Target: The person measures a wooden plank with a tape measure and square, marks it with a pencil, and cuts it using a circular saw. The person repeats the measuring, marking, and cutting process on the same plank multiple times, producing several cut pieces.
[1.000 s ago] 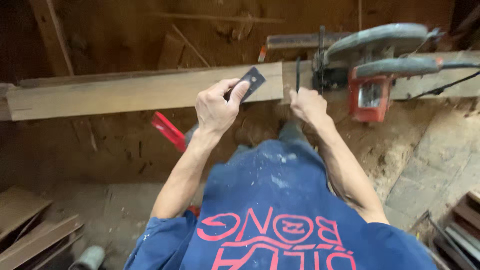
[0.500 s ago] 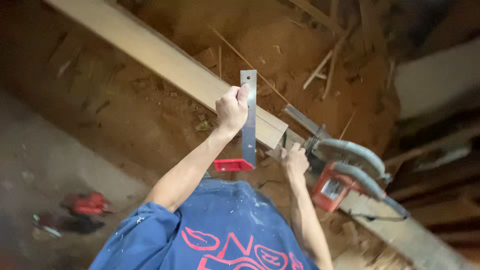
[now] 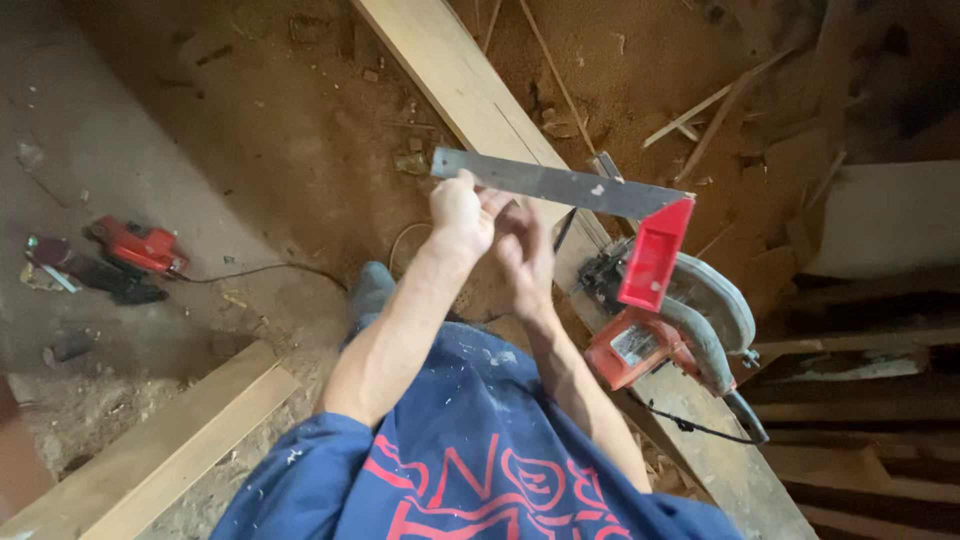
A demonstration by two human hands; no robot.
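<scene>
Try square (image 3: 585, 200) held up at frame centre, above the long plank (image 3: 450, 75).

The square's grey steel blade is gripped near its free end by the left hand (image 3: 462, 212), fingers curled shut around it; the right hand (image 3: 522, 245) is seen just beside, fingers bent, and whether the blade or the thin dark pencil (image 3: 563, 230) is pinched cannot be told. The red stock (image 3: 655, 255) hangs at the right end, in front of the red circular saw (image 3: 670, 325) resting on the plank. The tool is judged stiff, light, smooth-edged and stock-heavy; a hold nearer the stock is judged steadier. A red power tool (image 3: 140, 245) lies at left on the floor.
</scene>
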